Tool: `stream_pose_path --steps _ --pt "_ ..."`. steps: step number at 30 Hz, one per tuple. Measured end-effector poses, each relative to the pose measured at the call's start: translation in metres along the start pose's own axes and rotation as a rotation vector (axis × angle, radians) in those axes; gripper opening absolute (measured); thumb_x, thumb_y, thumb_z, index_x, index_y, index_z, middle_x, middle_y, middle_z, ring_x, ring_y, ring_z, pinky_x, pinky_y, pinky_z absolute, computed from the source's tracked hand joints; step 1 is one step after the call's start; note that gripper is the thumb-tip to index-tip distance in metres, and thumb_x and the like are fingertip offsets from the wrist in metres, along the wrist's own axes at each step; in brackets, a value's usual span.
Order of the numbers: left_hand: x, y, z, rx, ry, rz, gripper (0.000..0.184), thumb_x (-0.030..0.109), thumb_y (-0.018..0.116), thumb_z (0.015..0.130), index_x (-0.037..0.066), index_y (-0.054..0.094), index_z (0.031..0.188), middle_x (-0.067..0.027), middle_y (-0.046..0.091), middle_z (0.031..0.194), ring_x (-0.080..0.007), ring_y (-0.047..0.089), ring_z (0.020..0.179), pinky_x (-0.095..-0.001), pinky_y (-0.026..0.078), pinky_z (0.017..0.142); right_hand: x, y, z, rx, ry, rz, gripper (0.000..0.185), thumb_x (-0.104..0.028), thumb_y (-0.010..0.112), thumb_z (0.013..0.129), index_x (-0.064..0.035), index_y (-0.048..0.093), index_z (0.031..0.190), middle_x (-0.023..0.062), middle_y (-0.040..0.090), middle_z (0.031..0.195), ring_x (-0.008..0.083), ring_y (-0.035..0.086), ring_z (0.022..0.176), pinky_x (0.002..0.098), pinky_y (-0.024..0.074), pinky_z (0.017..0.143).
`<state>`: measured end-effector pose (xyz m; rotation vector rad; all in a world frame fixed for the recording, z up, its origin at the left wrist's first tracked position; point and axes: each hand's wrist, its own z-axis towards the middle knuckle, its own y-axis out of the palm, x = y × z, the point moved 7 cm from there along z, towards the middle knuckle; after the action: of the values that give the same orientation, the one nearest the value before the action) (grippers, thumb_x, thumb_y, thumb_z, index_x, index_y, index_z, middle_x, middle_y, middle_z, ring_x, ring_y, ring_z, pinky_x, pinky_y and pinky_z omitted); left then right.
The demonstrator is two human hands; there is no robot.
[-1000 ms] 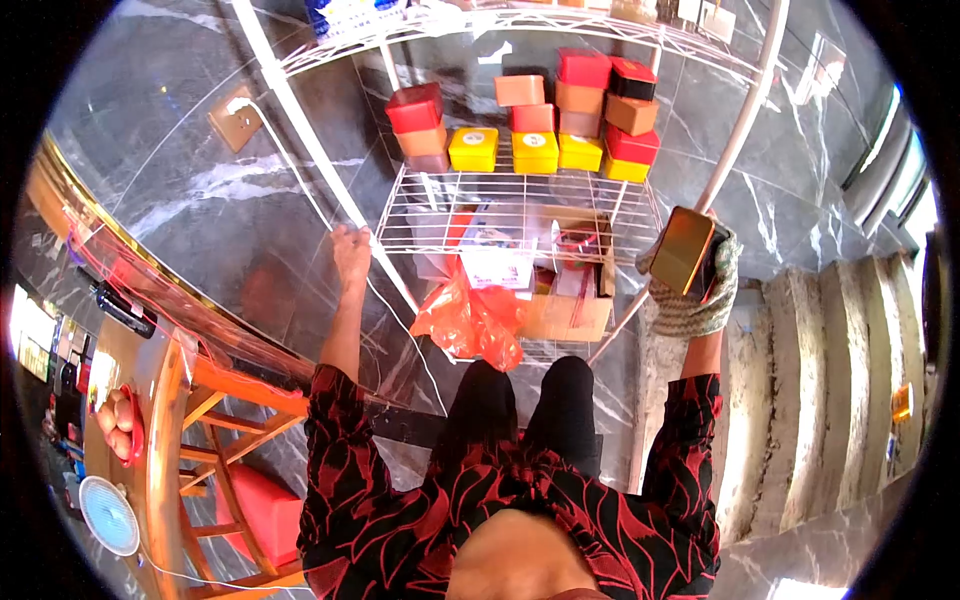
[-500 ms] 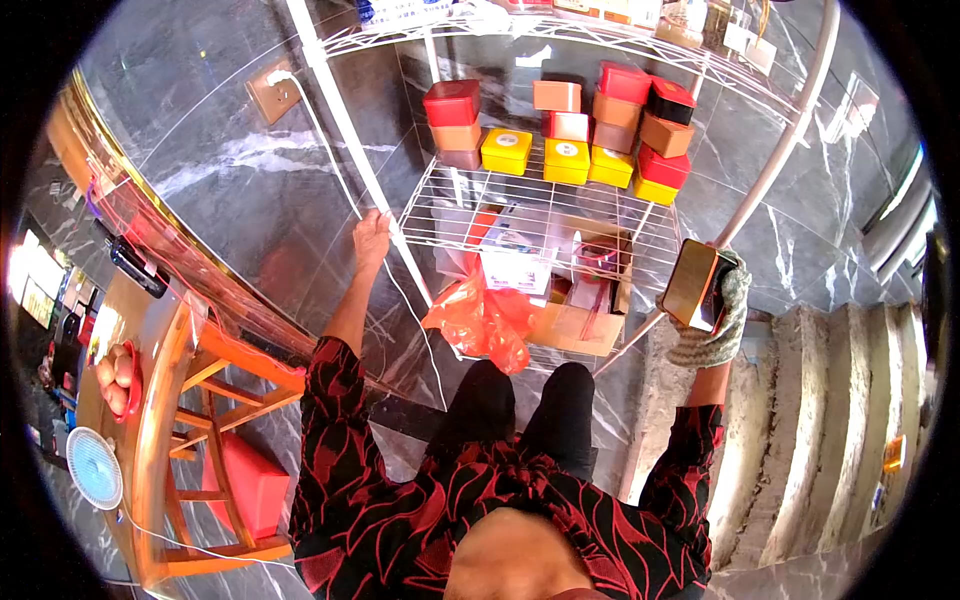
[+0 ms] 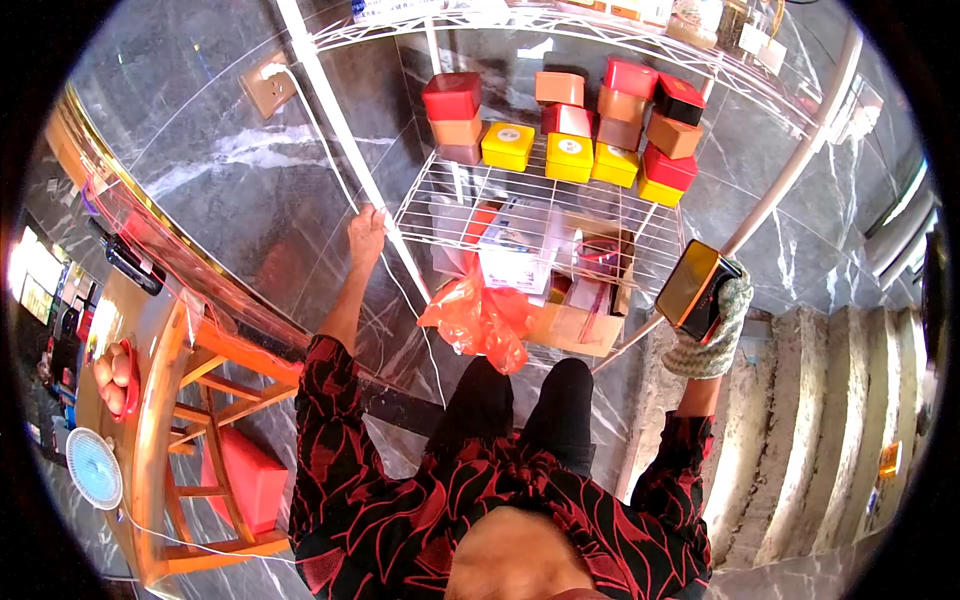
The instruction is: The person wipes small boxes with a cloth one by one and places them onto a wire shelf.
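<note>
Our gloved right hand (image 3: 728,325) is clamped round a gold-faced dark box (image 3: 688,285), just by the rack's (image 3: 341,120) right post (image 3: 784,150). The bare left hand (image 3: 367,230) is at its left post (image 3: 408,265) — gripping or just resting, we can't tell. That knit glove (image 3: 700,362) could let the box slip, and a tug might topple the stacked boxes (image 3: 569,158). Midway up the rack we count fifteen — four yellow, four red, six brownish, one mostly black.

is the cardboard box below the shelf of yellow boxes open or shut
Open: looking down into the cardboard box, you can see things inside it.
</note>
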<state>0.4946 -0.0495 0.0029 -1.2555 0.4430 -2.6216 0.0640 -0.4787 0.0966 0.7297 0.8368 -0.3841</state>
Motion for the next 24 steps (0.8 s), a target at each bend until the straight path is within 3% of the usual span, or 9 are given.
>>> stream_pose_path --steps 4,7,9,16,19,21,24 --pt "0.005 -0.002 -0.001 -0.023 -0.027 -0.005 0.025 0.021 0.052 0.092 -0.002 0.057 0.083 -0.0141 0.062 0.067 -0.0216 0.064 0.059 -0.0343 0.050 0.052 -0.008 0.015 -0.006 0.017 0.023 0.047 0.045 -0.037 0.065 0.083 -0.0031 0.054 0.110 -0.0014 0.056 0.090 0.0084 0.053 0.079 0.0230 0.0470 0.067" --pt "0.016 -0.006 -0.002 -0.031 -0.007 0.048 0.026 0.022 0.052 0.092 -0.002 0.057 0.083 -0.0140 0.063 0.067 -0.0219 0.064 0.059 -0.0341 0.050 0.052 -0.022 0.017 -0.006 0.009 -0.248 -0.395 0.042 -0.036 0.062 0.085 -0.0024 0.054 0.110 -0.0016 0.055 0.090 0.0079 0.051 0.077 0.0214 0.0446 0.067" --pt "0.013 -0.004 -0.001 -0.034 0.002 0.087 0.026 0.022 0.051 0.092 -0.002 0.057 0.083 -0.0139 0.063 0.067 -0.0221 0.064 0.058 -0.0342 0.050 0.052 -0.011 0.008 -0.004 0.057 -0.119 -0.230 0.040 -0.035 0.058 0.087 -0.0020 0.055 0.109 -0.0023 0.053 0.087 0.0070 0.049 0.075 0.0205 0.0422 0.067" --pt "-0.007 -0.002 0.002 -0.024 -0.009 0.049 0.026 0.022 0.051 0.091 -0.002 0.057 0.083 -0.0160 0.063 0.066 -0.0258 0.065 0.059 -0.0379 0.050 0.054 -0.025 0.029 -0.012 0.080 -0.162 -0.355 0.039 -0.036 0.054 0.089 -0.0005 0.055 0.106 -0.0020 0.050 0.085 0.0073 0.045 0.077 0.0215 0.0409 0.069" --pt "0.000 -0.001 0.004 -0.022 -0.023 0.035 0.025 0.021 0.051 0.091 -0.001 0.058 0.084 -0.0165 0.063 0.066 -0.0268 0.065 0.060 -0.0386 0.050 0.054 -0.034 0.032 -0.013 -0.004 -0.395 -0.606 0.039 -0.035 0.055 0.089 -0.0010 0.054 0.108 -0.0012 0.050 0.087 0.0075 0.046 0.079 0.0200 0.0406 0.069" --pt "0.006 -0.002 0.005 -0.014 -0.032 0.048 0.024 0.021 0.051 0.091 -0.002 0.058 0.084 -0.0167 0.063 0.067 -0.0271 0.065 0.060 -0.0386 0.050 0.055 -0.015 0.021 -0.008 0.027 -0.143 -0.279 0.039 -0.035 0.055 0.088 -0.0021 0.054 0.109 -0.0001 0.050 0.089 0.0093 0.047 0.079 0.0211 0.0414 0.070" --pt "0.007 -0.003 0.003 -0.052 -0.061 0.056 0.024 0.020 0.051 0.091 -0.002 0.058 0.085 -0.0170 0.063 0.068 -0.0267 0.065 0.061 -0.0378 0.050 0.055 -0.016 0.033 -0.019 0.149 -0.016 -0.160 0.040 -0.037 0.052 0.089 -0.0026 0.054 0.110 0.0008 0.050 0.091 0.0116 0.048 0.079 0.0244 0.0419 0.071"
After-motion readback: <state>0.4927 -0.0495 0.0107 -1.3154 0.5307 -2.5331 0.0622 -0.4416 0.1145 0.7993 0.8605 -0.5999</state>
